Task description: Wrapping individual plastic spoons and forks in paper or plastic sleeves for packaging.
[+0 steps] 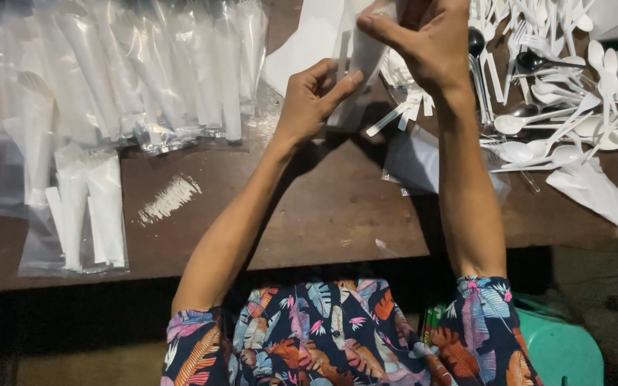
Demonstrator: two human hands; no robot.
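My left hand and my right hand together grip a white folded napkin with plastic cutlery tucked in it, held above the brown wooden table. The left hand pinches its lower edge with thumb and fingers. From above, the right hand closes on its upper end. A loose pile of white plastic spoons and forks lies just right of my right hand. More white utensils stick out beneath the napkin.
Several clear plastic bags of wrapped cutlery sets cover the table's left side, with more packed sets near the front edge. White napkins lie at right. A green stool stands below the table.
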